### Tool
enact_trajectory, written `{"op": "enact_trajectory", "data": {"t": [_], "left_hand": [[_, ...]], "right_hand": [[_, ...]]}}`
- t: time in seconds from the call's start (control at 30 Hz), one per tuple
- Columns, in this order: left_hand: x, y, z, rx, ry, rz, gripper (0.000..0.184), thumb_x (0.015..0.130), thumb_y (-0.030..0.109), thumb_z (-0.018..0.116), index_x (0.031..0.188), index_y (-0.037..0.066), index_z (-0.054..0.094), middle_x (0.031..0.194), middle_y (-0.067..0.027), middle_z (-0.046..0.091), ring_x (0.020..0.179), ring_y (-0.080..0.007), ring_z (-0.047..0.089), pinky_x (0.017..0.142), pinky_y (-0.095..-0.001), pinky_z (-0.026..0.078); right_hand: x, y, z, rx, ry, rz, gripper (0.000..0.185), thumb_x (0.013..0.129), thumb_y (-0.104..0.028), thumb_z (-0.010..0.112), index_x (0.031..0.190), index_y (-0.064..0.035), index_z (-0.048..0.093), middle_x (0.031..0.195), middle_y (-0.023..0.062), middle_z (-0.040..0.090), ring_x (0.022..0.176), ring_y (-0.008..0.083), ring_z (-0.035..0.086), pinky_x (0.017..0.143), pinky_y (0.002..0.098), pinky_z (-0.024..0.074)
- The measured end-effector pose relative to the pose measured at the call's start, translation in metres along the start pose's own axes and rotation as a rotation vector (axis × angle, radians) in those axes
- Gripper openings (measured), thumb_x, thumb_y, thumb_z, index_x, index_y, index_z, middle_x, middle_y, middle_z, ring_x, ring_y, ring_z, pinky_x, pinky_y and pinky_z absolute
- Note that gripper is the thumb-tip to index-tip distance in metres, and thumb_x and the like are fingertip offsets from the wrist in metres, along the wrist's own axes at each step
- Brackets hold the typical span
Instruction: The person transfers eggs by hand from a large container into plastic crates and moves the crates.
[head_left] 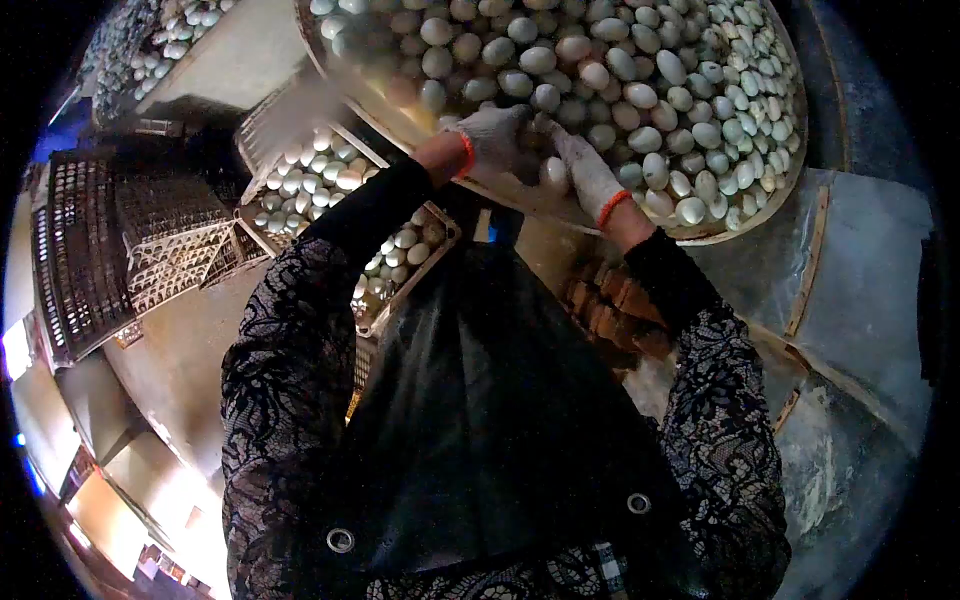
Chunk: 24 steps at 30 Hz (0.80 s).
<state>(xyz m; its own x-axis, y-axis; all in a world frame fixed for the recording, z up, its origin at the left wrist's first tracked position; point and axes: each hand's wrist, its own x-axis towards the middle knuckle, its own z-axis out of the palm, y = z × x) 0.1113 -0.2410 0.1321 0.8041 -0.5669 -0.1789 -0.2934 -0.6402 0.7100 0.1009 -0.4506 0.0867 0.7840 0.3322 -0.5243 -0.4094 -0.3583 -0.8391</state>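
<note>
My left hand (495, 140), in a pale work glove with an orange cuff, is at the near rim of a wide, shallow basin (690, 240) heaped with whitish and bluish eggs (640, 95). Its fingers curl inward, and what they may hold is hidden. My right hand (585, 170), gloved alike, is close beside it with bent fingers. An egg (553, 174) rests against the inner side of the right hand, between the two hands. The fingertips are dark and partly blurred.
Under my left forearm stand a crate (375, 150) of eggs and a second egg crate (440, 245). Stacked plastic crates (85, 250) rise at the left. More eggs (180, 40) lie at the upper left. Reddish-brown blocks (620, 310) sit below the basin. A dark apron (500, 420) covers my front.
</note>
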Motion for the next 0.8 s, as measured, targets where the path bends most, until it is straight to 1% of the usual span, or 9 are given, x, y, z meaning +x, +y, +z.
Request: {"op": "enact_trajectory", "data": {"t": [0.07, 0.17, 0.23, 0.33, 0.47, 0.53, 0.67, 0.73, 0.8], "left_hand": [[0.004, 0.005, 0.001, -0.048, -0.042, -0.098, 0.087, 0.057, 0.042, 0.081, 0.13, 0.008, 0.047, 0.115, -0.021, 0.06, 0.104, -0.0367, 0.059, 0.091, -0.042, 0.048], [-0.001, 0.012, 0.0, -0.022, 0.077, -0.169, 0.085, 0.058, 0.041, 0.081, 0.13, 0.007, 0.049, 0.113, -0.0183, 0.062, 0.099, -0.034, 0.061, 0.092, -0.04, 0.048], [-0.014, 0.033, -0.016, -0.264, 0.063, -0.192, 0.083, 0.06, 0.038, 0.08, 0.131, 0.006, 0.048, 0.111, -0.0161, 0.063, 0.096, -0.0294, 0.062, 0.09, -0.0368, 0.05], [-0.011, 0.03, -0.016, -0.418, 0.068, -0.23, 0.08, 0.064, 0.036, 0.079, 0.13, 0.004, 0.048, 0.109, -0.014, 0.063, 0.096, -0.0232, 0.062, 0.085, -0.032, 0.051], [-0.008, 0.014, 0.0, -0.472, 0.229, -0.093, 0.074, 0.069, 0.036, 0.076, 0.129, 0.001, 0.05, 0.11, -0.0142, 0.062, 0.098, -0.021, 0.061, 0.083, -0.0304, 0.051], [-0.007, 0.022, -0.002, -0.954, 0.201, -0.3, 0.073, 0.069, 0.037, 0.076, 0.127, 0.0, 0.05, 0.114, -0.0156, 0.061, 0.101, -0.0229, 0.059, 0.086, -0.0322, 0.05], [-0.006, 0.022, -0.006, -0.872, 0.188, -0.17, 0.079, 0.069, 0.037, 0.076, 0.131, 0.001, 0.046, 0.118, -0.0164, 0.059, 0.102, -0.0248, 0.06, 0.087, -0.0335, 0.05], [-0.009, 0.017, -0.008, -0.59, 0.066, -0.159, 0.085, 0.068, 0.037, 0.077, 0.136, 0.002, 0.039, 0.122, -0.0171, 0.057, 0.104, -0.0254, 0.059, 0.087, -0.033, 0.05], [-0.002, 0.008, -0.002, -0.528, 0.092, -0.091, 0.087, 0.068, 0.036, 0.077, 0.138, 0.003, 0.037, 0.122, -0.0173, 0.057, 0.106, -0.0253, 0.058, 0.088, -0.0333, 0.05]], "right_hand": [[-0.004, -0.012, 0.004, -0.005, 0.033, -0.002, 0.053, 0.095, -0.047, 0.044, 0.123, -0.0038, 0.055, 0.117, 0.0104, 0.06, 0.106, 0.0254, 0.055, 0.094, 0.0338, 0.0403], [-0.035, -0.059, 0.017, 0.406, 0.031, 0.075, 0.054, 0.094, -0.042, 0.048, 0.135, -0.0078, 0.045, 0.128, 0.0046, 0.052, 0.113, 0.0175, 0.05, 0.098, 0.0304, 0.0385], [-0.047, -0.079, 0.021, 0.582, 0.176, 0.252, 0.059, 0.09, -0.05, 0.051, 0.133, -0.01, 0.047, 0.124, 0.0057, 0.055, 0.108, 0.0205, 0.054, 0.091, 0.034, 0.0445], [-0.023, -0.058, 0.006, 0.705, 0.073, 0.315, 0.065, 0.086, -0.057, 0.053, 0.133, -0.0125, 0.047, 0.122, 0.0073, 0.057, 0.105, 0.0235, 0.057, 0.086, 0.0364, 0.0485], [-0.048, -0.096, 0.019, 0.761, 0.01, 0.099, 0.064, 0.086, -0.06, 0.051, 0.13, -0.0138, 0.05, 0.122, 0.0068, 0.057, 0.103, 0.0243, 0.058, 0.084, 0.0364, 0.0503], [-0.049, -0.108, 0.023, 0.747, 0.082, 0.144, 0.061, 0.087, -0.058, 0.051, 0.129, -0.0144, 0.05, 0.12, 0.006, 0.058, 0.103, 0.0235, 0.058, 0.084, 0.0367, 0.0508], [-0.034, -0.09, 0.018, 0.69, 0.131, 0.028, 0.054, 0.089, -0.051, 0.052, 0.129, -0.0146, 0.05, 0.119, 0.0055, 0.058, 0.103, 0.0226, 0.058, 0.083, 0.0371, 0.0515], [-0.025, -0.086, 0.016, 0.625, 0.174, 0.212, 0.051, 0.091, -0.046, 0.052, 0.13, -0.0137, 0.049, 0.122, 0.0063, 0.056, 0.106, 0.0218, 0.056, 0.087, 0.0363, 0.0497], [-0.024, -0.077, 0.019, 0.697, 0.149, 0.156, 0.051, 0.091, -0.046, 0.052, 0.13, -0.0133, 0.05, 0.123, 0.0061, 0.055, 0.107, 0.0215, 0.055, 0.088, 0.0364, 0.049]]}}
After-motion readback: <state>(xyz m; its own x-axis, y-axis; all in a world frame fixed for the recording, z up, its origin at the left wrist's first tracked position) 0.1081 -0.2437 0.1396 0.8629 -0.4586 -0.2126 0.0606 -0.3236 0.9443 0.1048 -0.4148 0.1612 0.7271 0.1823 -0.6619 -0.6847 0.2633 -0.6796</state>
